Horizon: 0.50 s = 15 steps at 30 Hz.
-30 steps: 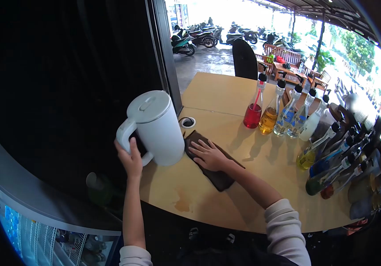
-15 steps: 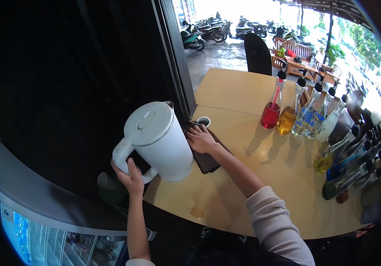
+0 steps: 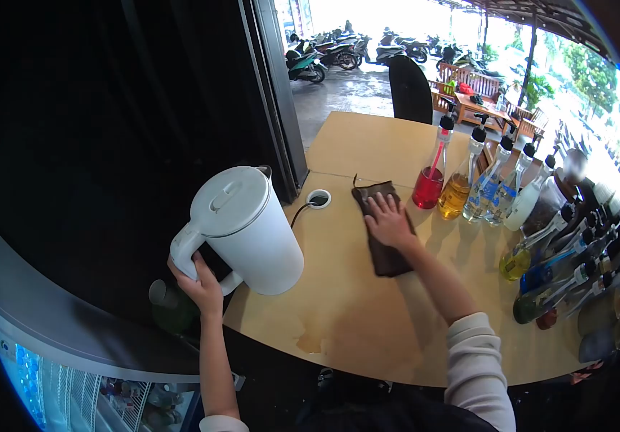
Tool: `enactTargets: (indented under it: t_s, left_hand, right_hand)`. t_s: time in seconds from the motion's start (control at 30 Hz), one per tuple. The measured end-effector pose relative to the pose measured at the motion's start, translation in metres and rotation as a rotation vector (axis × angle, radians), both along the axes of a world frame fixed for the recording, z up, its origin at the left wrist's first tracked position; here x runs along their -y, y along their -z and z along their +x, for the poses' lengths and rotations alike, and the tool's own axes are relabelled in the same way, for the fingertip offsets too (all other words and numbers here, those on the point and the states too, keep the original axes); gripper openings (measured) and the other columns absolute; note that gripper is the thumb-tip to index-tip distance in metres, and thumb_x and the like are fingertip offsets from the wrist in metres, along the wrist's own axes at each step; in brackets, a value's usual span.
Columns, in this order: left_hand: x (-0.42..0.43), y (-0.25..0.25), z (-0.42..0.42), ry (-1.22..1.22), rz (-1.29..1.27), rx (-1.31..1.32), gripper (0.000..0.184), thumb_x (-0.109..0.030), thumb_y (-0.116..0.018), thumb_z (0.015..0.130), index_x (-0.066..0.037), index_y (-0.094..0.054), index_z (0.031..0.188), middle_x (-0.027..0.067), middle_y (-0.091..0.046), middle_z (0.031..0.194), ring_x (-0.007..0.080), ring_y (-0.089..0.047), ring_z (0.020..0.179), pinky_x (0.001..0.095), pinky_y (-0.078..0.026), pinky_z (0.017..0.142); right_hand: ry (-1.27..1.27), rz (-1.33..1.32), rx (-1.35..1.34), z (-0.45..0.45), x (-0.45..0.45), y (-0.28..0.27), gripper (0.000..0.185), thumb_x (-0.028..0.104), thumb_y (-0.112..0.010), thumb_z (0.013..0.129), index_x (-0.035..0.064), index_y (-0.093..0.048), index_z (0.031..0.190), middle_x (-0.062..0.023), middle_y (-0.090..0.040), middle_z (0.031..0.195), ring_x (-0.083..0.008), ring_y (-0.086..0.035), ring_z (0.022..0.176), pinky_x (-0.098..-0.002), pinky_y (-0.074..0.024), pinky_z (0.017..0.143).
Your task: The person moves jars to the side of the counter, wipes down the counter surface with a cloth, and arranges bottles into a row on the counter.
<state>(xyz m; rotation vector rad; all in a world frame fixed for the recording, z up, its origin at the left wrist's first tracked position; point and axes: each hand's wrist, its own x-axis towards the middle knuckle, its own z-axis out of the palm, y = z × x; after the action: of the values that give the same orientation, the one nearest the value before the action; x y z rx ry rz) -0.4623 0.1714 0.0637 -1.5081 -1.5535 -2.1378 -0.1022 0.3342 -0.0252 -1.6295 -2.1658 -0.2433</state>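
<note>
My left hand [image 3: 204,286] is wrapped round the handle of a white lidded jug [image 3: 256,241] at the left edge of the wooden table [image 3: 339,309]. Whether the jug's base touches the tabletop cannot be told. On the table, my right hand [image 3: 392,223] lies flat with fingers spread on a dark brown cloth [image 3: 387,259]. The cloth is left of a bottle of red liquid [image 3: 429,186] and right of a round white-rimmed cable hole [image 3: 318,199]. A brownish wet patch [image 3: 311,341] shows near the table's front edge.
Pump bottles of amber [image 3: 455,196], clear, yellow [image 3: 515,263], blue and green [image 3: 529,305] liquid line the right side. A dark wall panel [image 3: 274,101] stands at the left, above a lit glass-front fridge [image 3: 72,392]. Beyond the table are a black chair back [image 3: 411,90] and parked motorbikes.
My right hand and the cloth have moved right, away from the cable hole and towards the red bottle. My left hand has kept its hold on the jug, which was more upright one second ago.
</note>
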Motion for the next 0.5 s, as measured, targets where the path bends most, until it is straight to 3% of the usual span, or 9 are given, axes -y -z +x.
enactTargets:
  t_s: [0.03,0.17,0.23,0.37,0.4,0.47,0.5]
  left_hand:
    - [-0.003,0.003,-0.002,0.004,0.004,0.001,0.03,-0.013,-0.049,0.095,-0.003,-0.039,0.122,-0.0002,-0.047,0.067,0.004,-0.041,0.047,0.0197,-0.03,0.04]
    - [-0.021,0.007,-0.005,-0.085,0.06,-0.153,0.031,-0.015,-0.051,0.095,-0.003,-0.041,0.121,0.0005,-0.048,0.07,0.0046,-0.042,0.048,0.0204,-0.031,0.041]
    - [-0.028,0.005,0.001,-0.076,0.056,-0.15,0.031,-0.015,-0.051,0.094,-0.002,-0.041,0.122,0.0006,-0.048,0.071,0.0047,-0.042,0.049,0.0206,-0.032,0.042]
    - [-0.049,0.004,0.008,-0.034,0.064,-0.172,0.034,-0.015,-0.053,0.094,-0.001,-0.041,0.122,0.0025,-0.05,0.074,0.0057,-0.043,0.05,0.0214,-0.033,0.043]
    - [-0.053,0.003,0.009,-0.022,0.057,-0.162,0.035,-0.015,-0.053,0.093,0.0,-0.041,0.122,0.0031,-0.05,0.075,0.006,-0.044,0.05,0.0215,-0.034,0.043]
    - [-0.06,0.004,0.012,-0.015,0.061,-0.168,0.035,-0.014,-0.052,0.093,0.0,-0.04,0.122,0.0039,-0.051,0.076,0.0064,-0.043,0.05,0.0217,-0.034,0.043]
    - [-0.063,0.005,0.014,-0.012,0.063,-0.171,0.035,-0.014,-0.052,0.093,0.0,-0.04,0.122,0.0044,-0.051,0.076,0.0067,-0.043,0.049,0.0218,-0.033,0.043]
  right_hand:
    - [-0.072,-0.039,-0.019,-0.014,0.009,-0.009,0.05,0.036,-0.047,0.09,0.0147,-0.044,0.135,-0.0114,-0.036,0.144,-0.0322,-0.032,0.133,-0.0484,-0.0221,0.108]
    - [-0.859,-0.135,0.069,-0.034,0.057,-0.027,0.046,0.029,-0.047,0.091,0.018,-0.044,0.135,-0.0096,-0.038,0.143,-0.0335,-0.033,0.132,-0.0477,-0.0259,0.107]
    - [-0.899,-0.178,0.002,-0.02,0.038,-0.023,0.045,0.027,-0.048,0.091,0.0193,-0.044,0.135,-0.0083,-0.038,0.143,-0.0345,-0.034,0.132,-0.0474,-0.0273,0.107]
    - [0.024,-0.159,-0.118,-0.004,-0.025,-0.007,0.05,0.034,-0.041,0.093,0.0151,-0.04,0.138,-0.0108,-0.034,0.146,-0.0325,-0.026,0.136,-0.0545,-0.0164,0.109]
    - [0.022,-0.146,-0.121,-0.014,-0.043,-0.005,0.05,0.034,-0.041,0.093,0.0151,-0.04,0.138,-0.0108,-0.034,0.146,-0.0325,-0.026,0.136,-0.0545,-0.0164,0.109]
    - [0.258,-0.161,-0.091,-0.043,-0.076,-0.003,0.052,0.036,-0.037,0.093,0.0124,-0.039,0.139,-0.0125,-0.032,0.147,-0.0315,-0.025,0.137,-0.0578,-0.0125,0.109]
    - [0.212,-0.12,-0.07,-0.06,-0.088,-0.001,0.049,0.035,-0.035,0.093,0.0174,-0.041,0.138,-0.0092,-0.034,0.146,-0.0308,-0.026,0.137,-0.0588,-0.0109,0.109]
